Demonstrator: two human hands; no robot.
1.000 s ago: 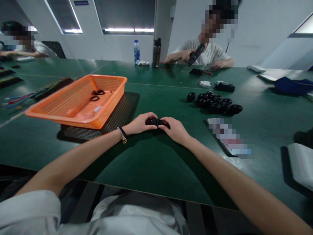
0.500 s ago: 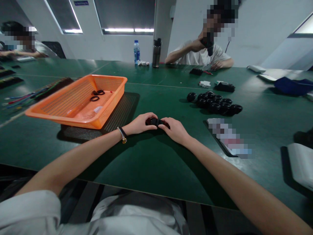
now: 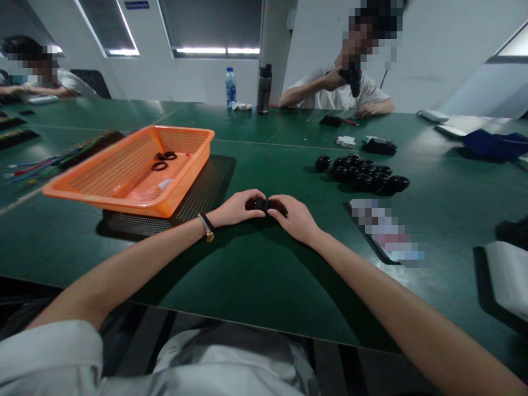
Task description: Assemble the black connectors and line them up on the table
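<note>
Both my hands meet over the green table, gripping a small glossy black part (image 3: pixel 260 205) between them. My left hand (image 3: pixel 239 206), with a bracelet at the wrist, wraps its fingers and thumb round the left end. My right hand (image 3: pixel 295 217) closes on the right end, thumb at the front. Fingers cover much of the part, so its exact kind cannot be made out. To the right of my hands sits a cluster of shiny black rounded parts (image 3: pixel 363 180). On the left stands an orange perforated basket (image 3: pixel 181 190) with several black rings (image 3: pixel 160 165) in it.
A phone (image 3: pixel 383 234) lies right of my hands, and a white object (image 3: pixel 507 275) is at the right edge. A water bottle (image 3: pixel 231 88) and a dark flask (image 3: pixel 264 91) stand at the back. Across the table a person (image 3: pixel 342 91) holds a dark tool. Coloured wires (image 3: pixel 61 157) lie left.
My right hand has shifted very slightly at the black part. The person opposite has lowered the dark tool a little. Otherwise the scene looks the same.
</note>
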